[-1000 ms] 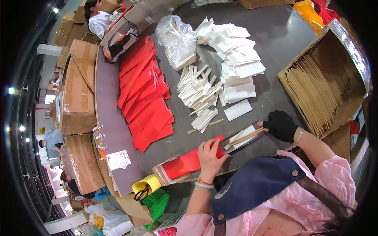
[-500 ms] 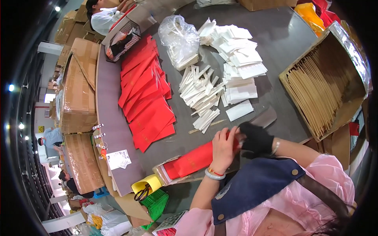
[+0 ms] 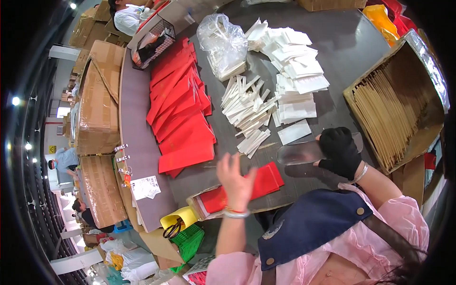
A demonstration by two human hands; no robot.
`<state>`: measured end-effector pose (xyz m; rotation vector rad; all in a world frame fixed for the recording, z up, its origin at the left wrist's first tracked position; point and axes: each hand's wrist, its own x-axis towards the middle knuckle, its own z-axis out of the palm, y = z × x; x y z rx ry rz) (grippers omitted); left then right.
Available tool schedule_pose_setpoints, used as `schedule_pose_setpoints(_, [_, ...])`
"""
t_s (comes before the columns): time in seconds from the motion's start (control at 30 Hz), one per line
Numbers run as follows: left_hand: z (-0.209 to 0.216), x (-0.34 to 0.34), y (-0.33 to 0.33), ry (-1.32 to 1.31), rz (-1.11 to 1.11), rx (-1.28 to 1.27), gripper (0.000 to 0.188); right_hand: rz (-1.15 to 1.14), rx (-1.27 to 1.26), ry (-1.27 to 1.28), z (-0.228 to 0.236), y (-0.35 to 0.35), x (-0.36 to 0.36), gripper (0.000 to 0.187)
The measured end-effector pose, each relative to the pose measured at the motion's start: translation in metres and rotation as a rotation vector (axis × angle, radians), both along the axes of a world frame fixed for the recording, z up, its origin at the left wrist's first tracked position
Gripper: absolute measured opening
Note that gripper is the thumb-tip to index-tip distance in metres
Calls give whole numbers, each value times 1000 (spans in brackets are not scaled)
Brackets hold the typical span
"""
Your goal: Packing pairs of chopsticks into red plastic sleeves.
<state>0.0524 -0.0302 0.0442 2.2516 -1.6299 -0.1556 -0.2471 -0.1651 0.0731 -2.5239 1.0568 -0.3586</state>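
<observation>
My left hand point(image 3: 236, 183) is bare with a bangle at the wrist. Its fingers are spread, holding nothing, above red paper envelopes point(image 3: 268, 180) lying at the table's near edge. The left end of these envelopes rests by a shallow clear-edged holder point(image 3: 194, 205). My right hand point(image 3: 338, 151), in a black fingerless glove, is closed over a clear, round-ended plastic strip point(image 3: 297, 154) just above or on the table; which, I cannot tell. To the left, more red envelopes point(image 3: 183, 123) form a long fanned pile. White paper slips point(image 3: 294, 132) lie beyond my right hand.
Narrow white strips point(image 3: 247, 111) and a clear plastic bag point(image 3: 221, 40) lie mid-table. A carton of brown cards or envelopes point(image 3: 387, 109) stands at right. A yellow holder with scissors point(image 3: 178, 219), a wire basket point(image 3: 154, 45) and large cartons point(image 3: 99, 95) line the left side.
My hands have parted: the left moved left and opened, the right moved right and away with the plastic strip. A red envelope now lies flatter across the fanned pile's near end.
</observation>
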Motion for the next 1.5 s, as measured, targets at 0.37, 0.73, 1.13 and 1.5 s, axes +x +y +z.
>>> schedule_pose_setpoints(0.37, [-41,-47,22,245,203,72,100,194,73,133,-17,13,19,65])
schedule_pose_setpoints(0.73, [-46,-4,-39,97,-7,-150,23,8,-76,-260,-35,-7,2,56])
schedule_pose_setpoints(1.13, [-34,-34,-77,84,-264,-165,8,-870,-34,163,-75,-51,-315,37])
schedule_pose_setpoints(1.5, [-45,-58,-96,217,-302,32,25,-1049,-335,141,-72,-43,-292,30])
